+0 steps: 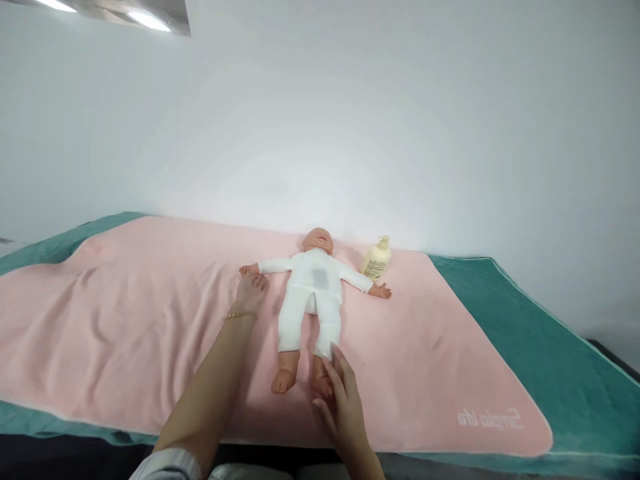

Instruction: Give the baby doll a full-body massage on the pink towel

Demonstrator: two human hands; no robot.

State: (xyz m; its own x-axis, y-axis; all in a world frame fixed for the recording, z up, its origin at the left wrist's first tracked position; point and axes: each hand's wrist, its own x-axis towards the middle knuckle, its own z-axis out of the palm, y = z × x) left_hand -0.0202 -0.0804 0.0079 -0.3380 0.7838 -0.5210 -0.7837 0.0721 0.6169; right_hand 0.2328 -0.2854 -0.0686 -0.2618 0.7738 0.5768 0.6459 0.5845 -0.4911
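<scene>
A baby doll [307, 270] in a white suit lies face up, arms spread, its head toward the wall. My left hand [251, 293] rests just below the doll's small hand [249, 269] on the left side, close against it. Its fingers are loosely bent and slightly apart; the thumb is hidden. Beside the doll's foot [323, 383] on the right side is my right hand [345, 400]. Its fingers lie along the lower leg near the trouser cuff, with the thumb held apart, so the hand is open. Part of that foot is covered by my fingers.
A pale yellow pump bottle [377, 260] stands by the doll's outstretched arm on the right. Under everything lies a pink blanket [415, 360], wrinkled on the left, over a green cover [500, 313]. A white wall [320, 120] rises behind the table.
</scene>
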